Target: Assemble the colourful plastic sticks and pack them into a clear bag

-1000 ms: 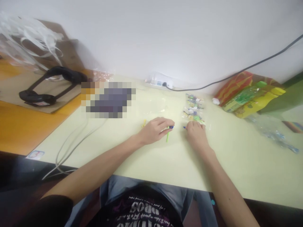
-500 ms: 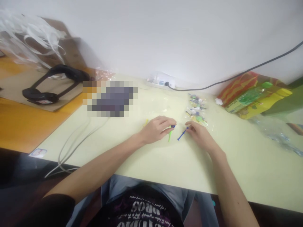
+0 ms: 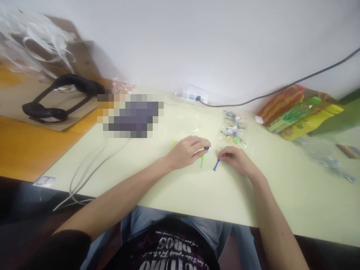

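Observation:
Between the thumb and fingers of my left hand [image 3: 187,152] is a small dark blue piece [image 3: 206,148], with a thin bright green plastic stick [image 3: 203,159] hanging below it. Whether the two are joined is hidden by the fingers. A short blue plastic stick [image 3: 216,165] with a flared lower end is pinched at its top by my right hand [image 3: 234,159]. The two hands are apart, over the middle of the pale table. A bit of yellow plastic [image 3: 174,142] shows behind my left hand, mostly covered.
Clear bags of small coloured plastic parts [image 3: 233,127] lie beyond my right hand. A power strip [image 3: 191,94] sits against the wall. At right are a green-capped bottle [image 3: 295,114] and yellow packaging; at left, a blurred-out dark object [image 3: 135,117], white cables [image 3: 92,165] and a black frame [image 3: 46,114].
My right hand has shifted slightly left, and the blue stick in it has swung to a steeper angle. The left hand has barely moved.

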`<state>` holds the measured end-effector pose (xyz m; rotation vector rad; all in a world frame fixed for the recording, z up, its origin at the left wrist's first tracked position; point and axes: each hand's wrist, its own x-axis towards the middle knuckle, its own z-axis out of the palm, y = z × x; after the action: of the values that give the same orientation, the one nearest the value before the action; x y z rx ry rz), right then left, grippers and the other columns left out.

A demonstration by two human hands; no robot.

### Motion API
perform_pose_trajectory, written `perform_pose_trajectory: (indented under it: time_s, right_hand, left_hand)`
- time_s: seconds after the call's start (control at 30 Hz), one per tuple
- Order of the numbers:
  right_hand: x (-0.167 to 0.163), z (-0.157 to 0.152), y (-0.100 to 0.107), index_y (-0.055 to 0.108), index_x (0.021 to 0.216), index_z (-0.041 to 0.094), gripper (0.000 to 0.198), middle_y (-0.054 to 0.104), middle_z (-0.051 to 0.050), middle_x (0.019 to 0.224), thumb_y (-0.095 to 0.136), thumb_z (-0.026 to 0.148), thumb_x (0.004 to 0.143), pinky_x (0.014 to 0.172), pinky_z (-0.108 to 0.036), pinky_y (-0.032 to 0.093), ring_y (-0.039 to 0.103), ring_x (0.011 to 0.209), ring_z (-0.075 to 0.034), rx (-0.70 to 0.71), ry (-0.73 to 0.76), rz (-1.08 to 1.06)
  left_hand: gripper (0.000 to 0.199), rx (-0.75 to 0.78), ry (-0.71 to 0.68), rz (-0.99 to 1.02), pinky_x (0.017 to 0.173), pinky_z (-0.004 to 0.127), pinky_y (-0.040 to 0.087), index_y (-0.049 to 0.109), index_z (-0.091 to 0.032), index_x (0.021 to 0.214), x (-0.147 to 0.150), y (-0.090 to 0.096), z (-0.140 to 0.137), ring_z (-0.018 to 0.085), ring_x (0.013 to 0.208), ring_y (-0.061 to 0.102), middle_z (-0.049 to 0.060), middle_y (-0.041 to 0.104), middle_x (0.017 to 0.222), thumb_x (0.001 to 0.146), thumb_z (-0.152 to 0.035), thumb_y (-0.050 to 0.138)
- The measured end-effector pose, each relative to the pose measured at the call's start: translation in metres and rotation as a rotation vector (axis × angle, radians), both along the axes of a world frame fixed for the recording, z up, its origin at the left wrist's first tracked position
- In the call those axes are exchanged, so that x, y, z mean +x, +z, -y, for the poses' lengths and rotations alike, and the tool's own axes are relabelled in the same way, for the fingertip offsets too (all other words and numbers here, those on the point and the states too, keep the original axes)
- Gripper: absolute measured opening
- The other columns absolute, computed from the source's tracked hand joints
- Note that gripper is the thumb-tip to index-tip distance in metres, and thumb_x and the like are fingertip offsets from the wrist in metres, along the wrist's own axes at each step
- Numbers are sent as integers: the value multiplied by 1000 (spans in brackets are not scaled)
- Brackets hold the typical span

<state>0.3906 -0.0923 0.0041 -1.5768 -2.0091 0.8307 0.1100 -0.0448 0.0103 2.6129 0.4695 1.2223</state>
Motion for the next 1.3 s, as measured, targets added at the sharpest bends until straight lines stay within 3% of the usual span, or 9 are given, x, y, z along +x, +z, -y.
perform_pose_trajectory:
  time_s: [0.2, 0.43, 0.57, 0.77, 1.03, 1.3]
  right_hand:
    - [0, 0, 2, 75, 87, 23, 22, 74, -7, 95, 64, 42, 90, 85, -38, 51, 66, 91, -25, -15, 10, 18]
    - [-2, 3, 0, 71, 94, 22, 32, 68, -3, 86, 77, 50, 81, 77, -34, 49, 61, 80, -21, -27, -61, 26]
    - [-3, 2, -4, 65, 103, 22, 34, 65, 0, 79, 74, 48, 83, 68, -31, 46, 58, 72, -18, 10, -191, 32]
    - [3, -1, -9, 62, 78, 23, 31, 64, -1, 67, 71, 51, 83, 62, -31, 41, 59, 64, -19, 39, -394, 192]
    - [5, -1, -11, 69, 81, 22, 16, 74, -6, 82, 61, 35, 87, 69, -33, 43, 63, 74, -22, 95, -378, 227]
    - [16, -13, -28, 59, 78, 21, 18, 68, -12, 88, 53, 24, 94, 79, -37, 41, 59, 91, -28, 208, -225, 463]
  left_hand:
    - [17, -3, 1, 5, 97, 39, 58, 62, -20, 121, 0, 0, 0, 20, 109, 72, 8, 76, 117, 105, -23, 57]
    - [17, 3, 6, 5, 97, 38, 58, 62, -20, 120, -1, 0, -1, 19, 108, 72, 8, 76, 116, 105, -24, 57]
    - [18, -12, 0, 3, 98, 38, 58, 62, -20, 121, -2, 2, 0, 20, 110, 72, 8, 76, 117, 105, -24, 56]
    - [18, -26, 1, 3, 100, 39, 58, 62, -20, 122, -2, 2, 0, 20, 112, 72, 8, 76, 117, 105, -24, 55]
    - [16, -9, 10, -3, 97, 38, 59, 62, -19, 120, -2, 1, -1, 20, 109, 73, 7, 76, 116, 105, -23, 56]
    - [17, 4, 13, 6, 96, 38, 59, 62, -20, 121, -1, 0, -1, 20, 109, 72, 7, 76, 116, 104, -23, 58]
